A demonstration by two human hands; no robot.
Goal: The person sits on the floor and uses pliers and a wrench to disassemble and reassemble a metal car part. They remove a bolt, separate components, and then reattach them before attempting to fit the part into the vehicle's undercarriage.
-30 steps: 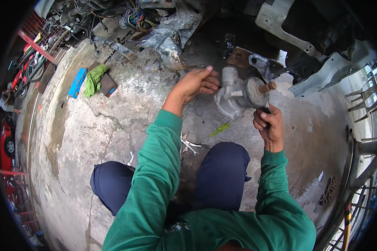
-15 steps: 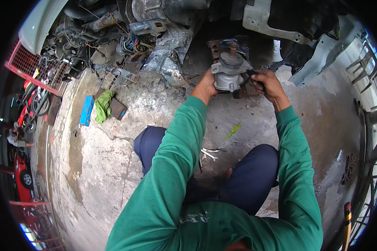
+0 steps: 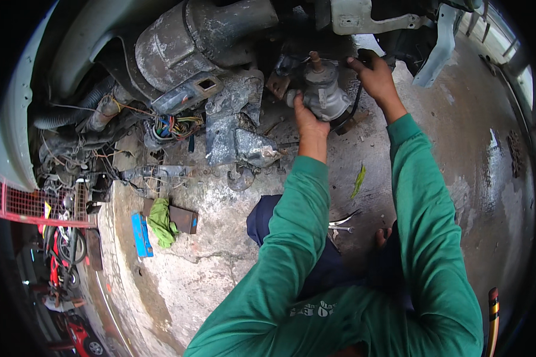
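Note:
A grey cylindrical metal housing [image 3: 327,95] with a rusty threaded stud standing up from its top is held above the floor, beneath the vehicle's front. My left hand [image 3: 311,126] wraps the lower left side of the housing, thumb pointing up along it. To the right, my right hand [image 3: 376,80] is closed at stud height, apart from the housing's body. It grips a thin black hose [image 3: 358,101] that curves down toward the base of the housing; the fingertips are dark and partly hidden.
Above hangs the opened vehicle front, with a large metal duct [image 3: 167,47], a colourful wire bundle [image 3: 175,126] and a pale bracket [image 3: 372,21]. Wrenches [image 3: 342,226] and a green leaf [image 3: 358,181] lie by my legs. Left are a green cloth [image 3: 161,223] and a blue box [image 3: 141,234].
My view has shifted left and closer to the vehicle. The housing is now further under its front. My right hand has risen relative to the housing and moved away from its side.

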